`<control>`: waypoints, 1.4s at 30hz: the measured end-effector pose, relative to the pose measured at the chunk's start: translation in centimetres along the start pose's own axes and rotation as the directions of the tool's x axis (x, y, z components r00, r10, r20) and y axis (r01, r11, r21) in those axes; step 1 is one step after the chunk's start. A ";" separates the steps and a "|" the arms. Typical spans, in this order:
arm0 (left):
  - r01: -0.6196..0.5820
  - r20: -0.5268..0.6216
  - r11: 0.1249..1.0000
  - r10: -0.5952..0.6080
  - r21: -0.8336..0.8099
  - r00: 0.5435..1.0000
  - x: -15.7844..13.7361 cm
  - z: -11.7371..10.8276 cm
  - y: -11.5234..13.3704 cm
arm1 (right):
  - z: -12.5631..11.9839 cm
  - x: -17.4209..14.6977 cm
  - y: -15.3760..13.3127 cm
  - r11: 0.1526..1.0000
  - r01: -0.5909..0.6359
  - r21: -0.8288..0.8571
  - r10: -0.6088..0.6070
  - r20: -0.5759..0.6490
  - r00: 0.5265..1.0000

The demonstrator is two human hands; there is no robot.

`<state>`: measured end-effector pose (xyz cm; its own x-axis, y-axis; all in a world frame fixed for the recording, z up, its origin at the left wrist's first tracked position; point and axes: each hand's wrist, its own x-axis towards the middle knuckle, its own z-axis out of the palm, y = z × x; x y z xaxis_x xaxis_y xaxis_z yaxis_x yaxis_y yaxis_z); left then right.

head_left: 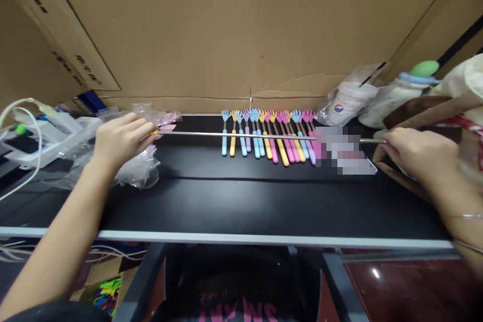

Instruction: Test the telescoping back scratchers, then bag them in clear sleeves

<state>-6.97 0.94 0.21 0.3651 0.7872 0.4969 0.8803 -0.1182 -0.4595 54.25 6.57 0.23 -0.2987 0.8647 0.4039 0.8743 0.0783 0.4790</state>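
Stretched between my two hands is a long, thin metal telescopic back scratcher [211, 134], pulled out and held level over the table. My left hand [123, 138] is closed round one end, where a bit of yellow shows between the fingers. The far end is gripped by my right hand [422, 153], which hides that tip. Behind and below the rod lies a row of several short back scratchers [233, 143] in blue, yellow, purple and pink, claw ends toward the cardboard. A blurred-out patch covers something flat at the row's right end.
Clear plastic bags [138, 168] lie by my left hand, beside a white device with cables [37, 136]. A cup in plastic [349, 103], a bottle [392, 95] and a bag [468, 90] stand at right. Cardboard [226, 30] walls the back. Below, a box [100, 274] holds colourful items.
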 end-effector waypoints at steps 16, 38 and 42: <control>0.087 0.026 0.942 -0.083 -0.325 0.996 -0.2 0.3 0.6 | 1.1 -0.5 0.4 0.996 -0.032 0.082 0.038 -0.072 0.997; 0.491 0.344 0.416 -0.381 -0.765 0.858 0.2 1.2 0.2 | 1.1 -0.5 -0.3 0.906 -0.219 0.361 0.255 -0.054 0.965; 0.519 0.364 0.487 -0.380 -0.703 0.850 0.2 0.9 0.5 | 1.2 -0.4 -0.2 0.913 -0.320 0.254 0.317 0.052 0.947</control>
<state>-6.76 1.65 -0.56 -0.1343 0.9347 0.3290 0.8307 -0.0748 0.5516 54.62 6.77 -0.99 0.0144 0.8693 0.4941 0.9908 -0.0789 0.1099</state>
